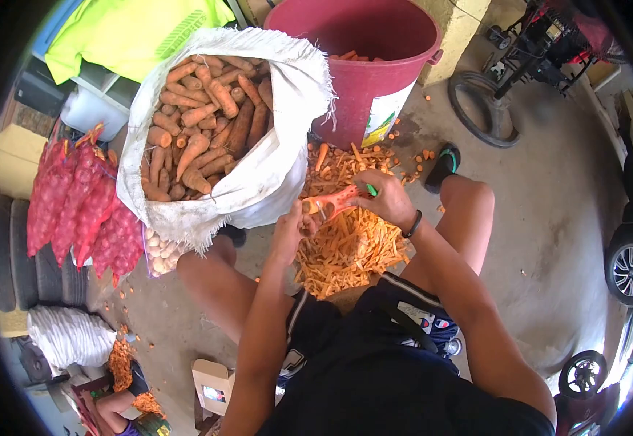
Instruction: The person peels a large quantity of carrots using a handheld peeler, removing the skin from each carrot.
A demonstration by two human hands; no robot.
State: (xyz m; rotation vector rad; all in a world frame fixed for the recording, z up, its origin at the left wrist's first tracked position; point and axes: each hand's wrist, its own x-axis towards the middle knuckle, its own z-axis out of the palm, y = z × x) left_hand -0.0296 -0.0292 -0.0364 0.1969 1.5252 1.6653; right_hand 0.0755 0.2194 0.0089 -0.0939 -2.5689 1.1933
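Note:
My left hand (pixel 292 231) is closed around one end of a carrot (pixel 340 199), which I hold over a heap of orange peelings (pixel 360 251). In my right hand (pixel 391 201) is a green-handled peeler (pixel 372 190), held at the carrot's other end; its blade is hard to make out. The carrot's surface looks bright orange and wet. To the left stands an open white woven sack (pixel 295 80) full of unpeeled carrots (pixel 204 120). Just beyond the peelings is a big dark-red bin (pixel 342 109) with some carrots (pixel 356 56) inside.
Red net bags (pixel 77 196) hang at left, above stacked tires (pixel 22 247). Carrot ends (pixel 424 156) lie scattered on the concrete floor. A bicycle wheel (pixel 484 109) lies at upper right; a car wheel (pixel 629 272) shows at right. Another person's leg (pixel 115 408) appears at lower left.

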